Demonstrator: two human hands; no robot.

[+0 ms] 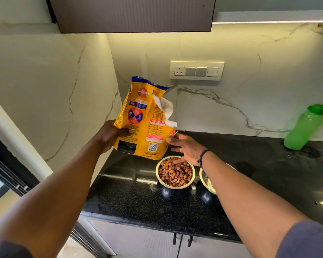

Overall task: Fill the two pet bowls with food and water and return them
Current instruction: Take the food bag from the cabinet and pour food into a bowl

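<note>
A yellow pet food bag (144,118) with a torn top is held upright above the black counter (131,198). My left hand (110,135) grips its left edge. My right hand (185,148) is spread open just right of the bag's lower corner, fingertips close to or touching it, and hovers over a steel bowl (175,175) full of brown kibble. A second steel bowl (206,180) stands right beside it, mostly hidden by my right forearm; what shows of its inside is bare steel.
A green plastic bottle (305,127) with a green cap leans against the marble wall at the back right of the counter. A switch panel (197,70) is on the wall behind the bag. Cabinet doors (157,243) sit below the counter edge.
</note>
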